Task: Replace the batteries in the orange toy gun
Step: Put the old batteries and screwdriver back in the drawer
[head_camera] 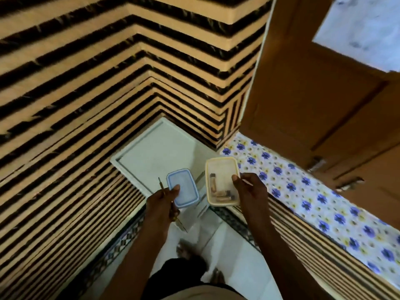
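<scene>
Item one: the left hand [163, 197], which I logged as clenched around two things at once, a blue rectangular plastic lid [183, 188] pinned under the thumb and a slim screwdriver with a yellowish handle [167, 195] running through the palm, its thin shaft sticking out above the knuckles.

Item two: the right hand [249, 187], grasping the right edge of a cream rectangular plastic container [223, 180], thumb on the rim. The container was open and held level, just beside the lid and not touching it.

Item three: several small cylindrical batteries [223, 194] lay loose in the container, most gathered at its near end, with one [213, 181] lying lengthwise along the left wall. The picture was too blurred for me to count them exactly.

Item four: the orange toy gun did not appear anywhere in my view.

Item five, surroundings: both hands were held over a pale tiled floor [227, 239]. Below them stood a white rectangular panel with a raised border [151, 148], set into the corner. Walls of tan and black horizontal stripes [86, 72] filled the left and centre. To the right ran a ledge covered with a white cloth printed with blue flowers [313, 202], and behind it a brown wooden door [313, 94]. The person's bare feet [184, 251] showed on the floor.
</scene>
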`<state>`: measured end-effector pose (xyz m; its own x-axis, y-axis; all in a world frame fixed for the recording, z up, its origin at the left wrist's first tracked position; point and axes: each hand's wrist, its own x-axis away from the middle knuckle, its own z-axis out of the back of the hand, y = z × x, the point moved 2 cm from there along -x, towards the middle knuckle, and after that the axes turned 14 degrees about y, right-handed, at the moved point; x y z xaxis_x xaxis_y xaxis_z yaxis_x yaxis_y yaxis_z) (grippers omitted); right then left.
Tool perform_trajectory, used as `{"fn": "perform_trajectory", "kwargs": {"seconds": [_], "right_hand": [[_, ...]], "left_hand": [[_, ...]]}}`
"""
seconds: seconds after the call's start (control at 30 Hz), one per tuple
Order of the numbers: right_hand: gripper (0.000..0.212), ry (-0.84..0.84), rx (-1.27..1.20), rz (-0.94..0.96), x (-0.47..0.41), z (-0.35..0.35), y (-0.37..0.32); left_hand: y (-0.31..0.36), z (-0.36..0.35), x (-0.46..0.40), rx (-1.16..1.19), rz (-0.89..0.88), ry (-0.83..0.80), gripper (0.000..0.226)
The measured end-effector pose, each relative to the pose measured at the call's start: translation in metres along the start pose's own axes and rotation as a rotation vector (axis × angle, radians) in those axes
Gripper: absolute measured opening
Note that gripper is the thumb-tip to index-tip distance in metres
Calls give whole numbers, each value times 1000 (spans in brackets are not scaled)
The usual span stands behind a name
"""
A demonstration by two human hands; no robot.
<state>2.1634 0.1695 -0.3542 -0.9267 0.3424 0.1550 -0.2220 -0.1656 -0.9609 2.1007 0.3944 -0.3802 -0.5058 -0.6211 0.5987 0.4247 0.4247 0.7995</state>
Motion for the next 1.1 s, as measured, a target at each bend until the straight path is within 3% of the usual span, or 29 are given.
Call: {"fn": "perform_trajectory", "kwargs": {"seconds": [0.17, 0.3, 0.5, 0.93, 1.1], "right_hand": [[18, -74, 129, -5, -39, -66, 15], [13, -110, 234, -1, -59, -104, 14], [18, -189, 433, 56, -103, -158, 27], [14, -562, 614, 173, -173, -226, 36], [29, -632, 754, 308, -184, -245, 36]], "left_hand": [[1, -4, -61, -56, 36, 63, 37], [-1, -13, -95, -113, 42, 118, 25], [-11, -35, -146, -174, 82, 211, 39], [-19, -60, -179, -308, 63, 488, 37], [-26, -59, -177, -333, -4, 595, 41]]}}
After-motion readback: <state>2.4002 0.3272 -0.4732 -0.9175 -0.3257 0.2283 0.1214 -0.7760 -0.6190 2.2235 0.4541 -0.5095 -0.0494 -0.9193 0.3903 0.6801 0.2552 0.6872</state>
